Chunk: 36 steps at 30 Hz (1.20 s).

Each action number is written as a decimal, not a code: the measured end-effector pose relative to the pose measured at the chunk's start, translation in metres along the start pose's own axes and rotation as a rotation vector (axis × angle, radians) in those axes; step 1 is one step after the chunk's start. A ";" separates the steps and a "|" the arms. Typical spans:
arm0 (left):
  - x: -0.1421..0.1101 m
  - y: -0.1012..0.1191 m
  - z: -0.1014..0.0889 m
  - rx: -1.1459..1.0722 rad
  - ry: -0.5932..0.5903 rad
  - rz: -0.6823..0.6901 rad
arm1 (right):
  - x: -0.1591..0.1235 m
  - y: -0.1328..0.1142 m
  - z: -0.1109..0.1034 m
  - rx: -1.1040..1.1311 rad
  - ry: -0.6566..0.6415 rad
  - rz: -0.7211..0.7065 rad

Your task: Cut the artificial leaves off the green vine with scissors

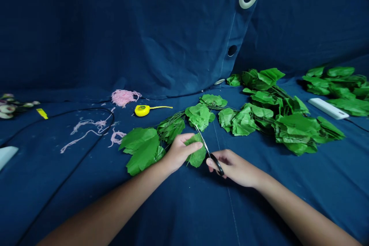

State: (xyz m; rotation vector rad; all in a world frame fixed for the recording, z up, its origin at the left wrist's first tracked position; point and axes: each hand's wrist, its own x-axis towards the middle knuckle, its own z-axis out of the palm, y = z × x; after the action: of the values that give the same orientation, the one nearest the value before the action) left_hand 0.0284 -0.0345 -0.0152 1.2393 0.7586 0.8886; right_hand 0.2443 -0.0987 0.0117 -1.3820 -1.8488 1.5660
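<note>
Bare forearms (115, 203) stretch over dark blue cloth (161, 215); left hand (179, 152) pinches a flat green fabric-looking leaf (198, 157), probably keeping it steady, right hand (235, 167) grips black-handled metal scissors (206, 149), blades right by it.

1. Near side: bare sheet (184, 211) lies between the forearms; a hand can pass here.
2. Centre: the scissors (209, 153) in the right hand (235, 169) and the leaf (198, 157) in the left hand (179, 153) block the direct way forward.
3. Left: a black cable (59, 189) crosses the sheet; leaves (142, 148) obstruct beside the left hand, the tape measure (142, 110) beyond.
4. Right: leaf piles (300, 128) obstruct; open sheet runs between them and the right forearm.
5. Far side: a hanging cloth (115, 27) closes passage.
</note>
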 end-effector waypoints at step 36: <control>-0.001 0.000 0.000 0.002 -0.005 -0.019 | 0.000 -0.001 0.000 0.026 -0.031 -0.002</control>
State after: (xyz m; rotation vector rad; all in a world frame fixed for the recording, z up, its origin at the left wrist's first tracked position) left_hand 0.0281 -0.0350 -0.0150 1.2330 0.7665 0.8692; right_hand 0.2437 -0.0987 0.0124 -1.3509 -1.8400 1.6134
